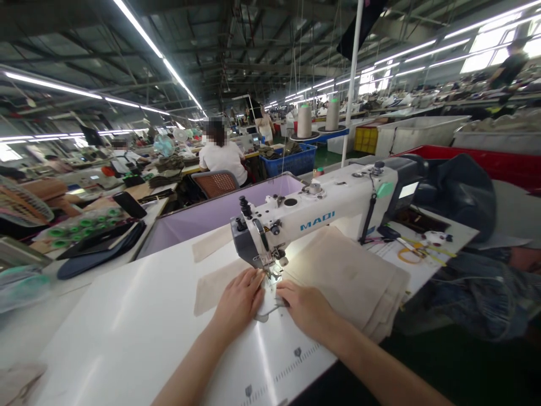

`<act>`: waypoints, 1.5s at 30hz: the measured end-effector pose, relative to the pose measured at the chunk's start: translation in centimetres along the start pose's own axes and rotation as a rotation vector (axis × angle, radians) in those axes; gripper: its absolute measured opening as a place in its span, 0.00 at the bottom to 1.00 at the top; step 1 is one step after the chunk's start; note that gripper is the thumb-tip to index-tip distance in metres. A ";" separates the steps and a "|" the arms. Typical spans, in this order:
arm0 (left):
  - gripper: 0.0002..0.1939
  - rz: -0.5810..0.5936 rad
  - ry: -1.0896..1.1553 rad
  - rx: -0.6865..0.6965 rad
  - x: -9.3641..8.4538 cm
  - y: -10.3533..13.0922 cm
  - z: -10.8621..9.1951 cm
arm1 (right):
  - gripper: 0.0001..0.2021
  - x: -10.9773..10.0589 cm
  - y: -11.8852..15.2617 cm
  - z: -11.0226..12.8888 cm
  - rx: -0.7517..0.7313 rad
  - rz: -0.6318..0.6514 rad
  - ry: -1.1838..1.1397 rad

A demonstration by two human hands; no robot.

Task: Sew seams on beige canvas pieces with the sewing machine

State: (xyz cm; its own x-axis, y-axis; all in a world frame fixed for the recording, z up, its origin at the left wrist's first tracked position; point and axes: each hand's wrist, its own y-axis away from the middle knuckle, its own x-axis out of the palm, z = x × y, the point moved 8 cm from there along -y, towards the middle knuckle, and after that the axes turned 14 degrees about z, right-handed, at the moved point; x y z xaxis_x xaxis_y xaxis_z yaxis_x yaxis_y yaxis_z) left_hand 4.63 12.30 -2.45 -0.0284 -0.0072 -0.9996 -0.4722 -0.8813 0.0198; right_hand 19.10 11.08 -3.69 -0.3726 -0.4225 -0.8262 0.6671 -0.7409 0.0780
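Note:
A white sewing machine (pixel 321 211) stands on the white table (pixel 139 338), its needle area lit. Just left of the presser foot, my left hand (pixel 240 299) lies palm down on a beige fabric piece (pixel 210 287), fingers together and pointing at the needle. My right hand (pixel 305 307) is on the right side of the needle plate, its fingertips pressed together near the foot; what lies under them is too small to make out. A second beige strip (pixel 211 242) lies behind the first. Right of the needle, a stack of beige fabric panels (pixel 346 276) reaches under the machine arm.
Yellow-handled scissors (pixel 412 254) and small tools lie at the table's right end. Behind the machine is a lilac-lined bin (pixel 181 228). Thread cones (pixel 304 121) stand beyond it. A person in a white shirt (pixel 222 158) sits ahead. Denim (pixel 477 293) hangs at the right.

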 end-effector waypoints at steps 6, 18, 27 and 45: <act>0.19 0.051 0.014 -0.128 -0.8 0.0 0.2 | 0.15 0.1 -0.1 -0.1 -0.013 -0.027 0.003; 0.14 0.054 0.149 -0.090 -0.5 1.4 -3.7 | 0.12 0.1 1.0 1.7 -0.025 0.039 0.030; 0.10 0.037 0.043 -0.083 -0.5 -0.3 -5.0 | 0.13 -0.3 0.8 0.5 0.001 0.063 0.053; 0.11 -0.159 0.155 0.084 -1.2 0.4 -3.9 | 0.09 -0.1 0.2 0.2 -0.036 0.023 0.078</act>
State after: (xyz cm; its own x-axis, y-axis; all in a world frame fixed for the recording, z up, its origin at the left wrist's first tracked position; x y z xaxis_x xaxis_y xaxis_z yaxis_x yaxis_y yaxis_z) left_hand 7.93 10.12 -1.36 0.1845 0.0500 -0.9816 -0.5319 -0.8347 -0.1425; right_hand 19.21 10.90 -3.47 -0.3063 -0.3959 -0.8657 0.6979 -0.7118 0.0786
